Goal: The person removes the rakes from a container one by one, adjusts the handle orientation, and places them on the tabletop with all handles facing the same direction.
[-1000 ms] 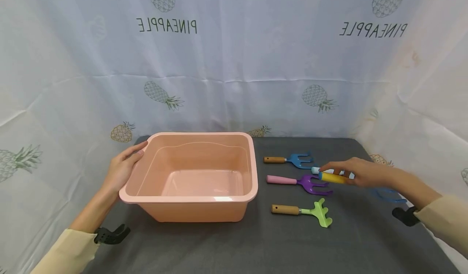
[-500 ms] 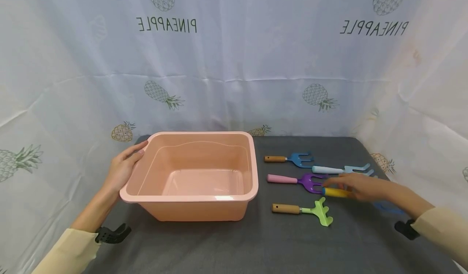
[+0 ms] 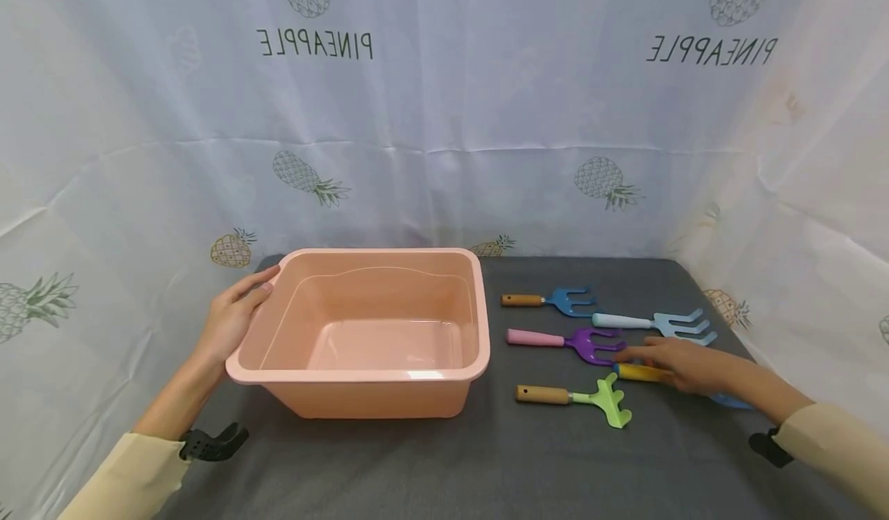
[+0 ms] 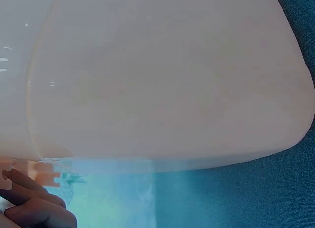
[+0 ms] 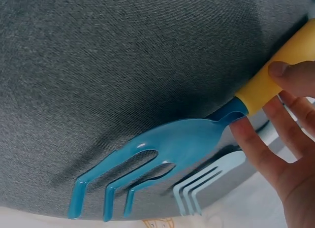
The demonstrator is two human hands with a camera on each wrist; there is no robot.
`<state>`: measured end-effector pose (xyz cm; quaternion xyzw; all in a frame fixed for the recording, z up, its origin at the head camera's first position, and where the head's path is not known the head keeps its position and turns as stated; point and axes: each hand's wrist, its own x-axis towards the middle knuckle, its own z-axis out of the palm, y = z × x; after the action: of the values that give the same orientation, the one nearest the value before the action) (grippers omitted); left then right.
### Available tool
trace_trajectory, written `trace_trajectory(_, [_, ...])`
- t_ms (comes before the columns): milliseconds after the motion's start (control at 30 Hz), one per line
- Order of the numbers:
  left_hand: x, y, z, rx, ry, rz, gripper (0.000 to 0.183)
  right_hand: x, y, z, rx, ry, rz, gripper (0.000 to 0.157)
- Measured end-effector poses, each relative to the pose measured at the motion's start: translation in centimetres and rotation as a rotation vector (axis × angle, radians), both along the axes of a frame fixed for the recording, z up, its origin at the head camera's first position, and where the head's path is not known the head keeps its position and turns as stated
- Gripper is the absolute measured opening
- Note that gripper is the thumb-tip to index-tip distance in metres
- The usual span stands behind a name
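Observation:
My left hand (image 3: 234,315) grips the left rim of a pink plastic basin (image 3: 357,376), its fingers also showing at the basin's outer side in the left wrist view. Over on the right, my right hand (image 3: 684,362) holds a garden hand rake (image 5: 177,139) by its yellow handle (image 5: 268,82). The thumb lies on one side of the handle and the fingers on the other. Its blue prongs point away to the right, low over the dark cloth. In the head view the hand covers the middle of this rake.
Beside the basin lie a blue hand fork (image 3: 569,302) with a wooden handle, a purple fork (image 3: 589,346) with a pink handle, a light blue rake (image 3: 677,325), and a green rake (image 3: 610,403). A pineapple-print curtain (image 3: 444,119) surrounds the dark tabletop (image 3: 486,466).
My right hand has brought the yellow-handled hand rake toward me and down to the cloth, uncovering the light blue rake. The left hand and basin stay put.

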<state>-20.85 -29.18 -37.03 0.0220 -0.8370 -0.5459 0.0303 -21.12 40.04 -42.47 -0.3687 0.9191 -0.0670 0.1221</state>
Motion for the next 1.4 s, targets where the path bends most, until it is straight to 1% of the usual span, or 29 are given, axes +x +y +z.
trace_trajectory(100, [0.0,-0.1,0.0,-0.002,0.010,0.002,0.059,0.1,0.1,-0.2,0.005,0.012,-0.008,0.067])
trace_trajectory(400, [-0.1,-0.1,-0.1,-0.010,0.021,0.015,0.058,0.5,0.1,-0.6,0.031,0.113,0.012,0.063])
trace_trajectory(600, [0.0,-0.2,-0.1,-0.006,0.014,0.015,0.058,0.5,-0.5,-0.2,0.017,0.105,0.026,0.063])
trace_trajectory(733, [0.0,-0.2,0.0,-0.003,0.009,0.011,0.059,0.6,-0.7,0.0,0.019,0.107,0.019,0.066])
trace_trajectory(967, [0.0,-0.3,0.1,-0.014,-0.009,-0.005,0.059,0.9,-1.2,0.4,-0.003,0.073,0.016,0.073])
trace_trajectory(1100, [0.0,-0.3,0.2,-0.001,-0.006,-0.011,0.058,1.1,-1.7,1.5,0.029,0.107,-0.014,0.066])
trace_trajectory(1167, [0.1,-0.3,0.3,0.003,-0.001,-0.016,0.058,1.1,-1.9,2.3,0.048,0.146,-0.044,0.063])
trace_trajectory(1300, [0.3,-0.2,0.4,-0.015,0.014,-0.016,0.059,0.7,-2.6,4.4,0.046,0.207,-0.109,0.060])
trace_trajectory(1400, [0.3,-0.2,0.4,-0.023,0.008,-0.014,0.059,0.3,-3.0,6.2,0.043,0.275,-0.133,0.060])
